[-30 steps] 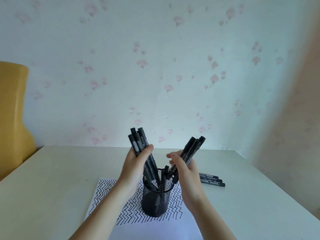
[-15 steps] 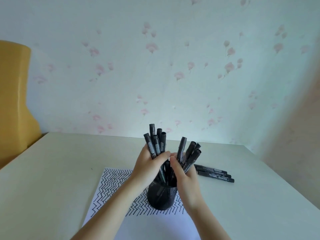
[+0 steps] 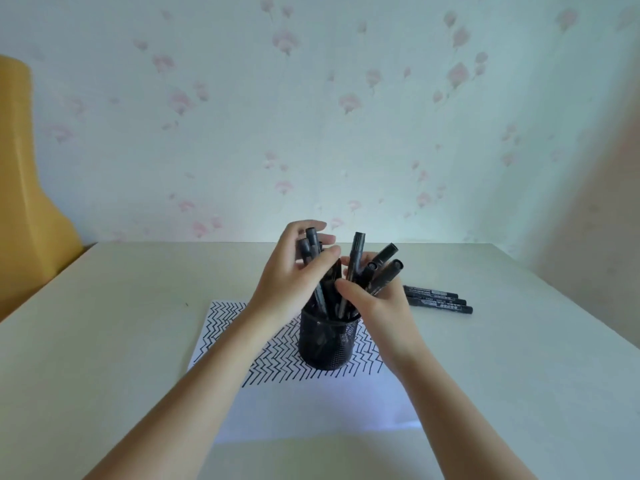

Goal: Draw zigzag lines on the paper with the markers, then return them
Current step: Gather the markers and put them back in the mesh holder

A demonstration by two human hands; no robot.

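**Both hands on the markers at the mesh cup**

Pale wallpaper with faint pink flowers (image 3: pixel 284 43) rises behind your cream-coloured tabletop (image 3: pixel 104 341), and a mustard-yellow rounded shape (image 3: pixel 24 188) stands at the far left edge.

On the table lies your white sheet of paper (image 3: pixel 311 403), its far half filled with rows of black zigzag lines (image 3: pixel 228 323), its near half blank. A black round wire-mesh pen cup (image 3: pixel 327 341) stands on the drawn part of the sheet.

Your left hand (image 3: pixel 294 278) is curled round a cluster of black capped markers (image 3: pixel 311 244), thumb across their front and fingers behind, with their lower ends reaching down into the cup. Your right hand (image 3: pixel 377 303) grips a second bunch of black markers (image 3: pixel 381 268) that fan up and to the right, their lower ends also in the cup. The two thumbs sit close together above the rim.

Three more black markers with white labels (image 3: pixel 436 299) lie side by side flat on the table, just right of your right hand and off the paper.
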